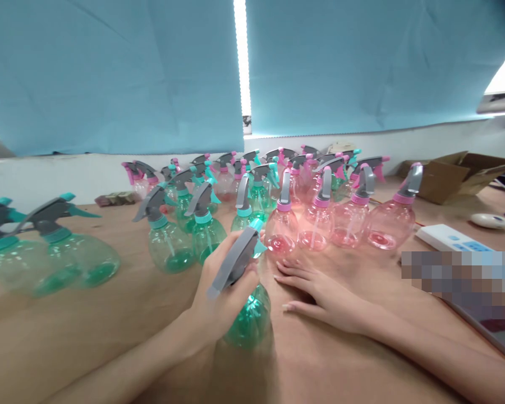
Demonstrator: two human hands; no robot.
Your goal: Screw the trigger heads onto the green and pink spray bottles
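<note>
My left hand (219, 292) grips a green spray bottle (250, 320) by its neck, just under the grey trigger head (233, 264); the bottle stands tilted on the brown table (109, 325). Beside the bottle my right hand (320, 292) lies flat on the table with fingers spread, holding nothing. Just beyond both hands stand several green spray bottles (168, 247) and several pink spray bottles (281, 230), all with grey triggers.
Two more green bottles (71, 258) stand at the far left. An open cardboard box (450, 174) sits at the back right, with a white remote-like device (450, 238) and a white oval object (490, 220) nearby. Blue curtains hang behind.
</note>
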